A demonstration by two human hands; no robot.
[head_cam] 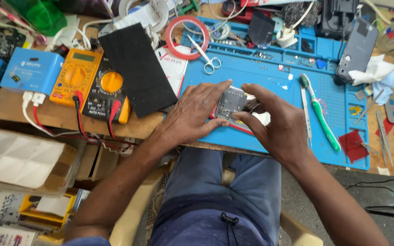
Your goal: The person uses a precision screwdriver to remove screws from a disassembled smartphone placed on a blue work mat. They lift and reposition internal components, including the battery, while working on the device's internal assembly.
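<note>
Blue-trousered knees are being overlooked while a small circuit board (230,104), light, stiff and fragile, is being held over the blue mat (270,77). It is being pinched at its edges, the left hand (192,111) at 9 o'clock and the right hand (277,120) at 3 o'clock, each grip closed on the rim.

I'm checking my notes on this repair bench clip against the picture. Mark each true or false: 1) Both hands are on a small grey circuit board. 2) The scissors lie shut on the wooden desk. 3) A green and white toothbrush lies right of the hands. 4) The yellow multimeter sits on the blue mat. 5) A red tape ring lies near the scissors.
1) True: the left hand and right hand pinch the small grey circuit board between their fingertips.
2) False: the steel scissors lie open on the blue work mat.
3) True: the green and white toothbrush lies on the mat there.
4) False: the yellow multimeter sits on the wooden desk, left of the mat.
5) True: the red tape ring lies beside the scissors.
</note>
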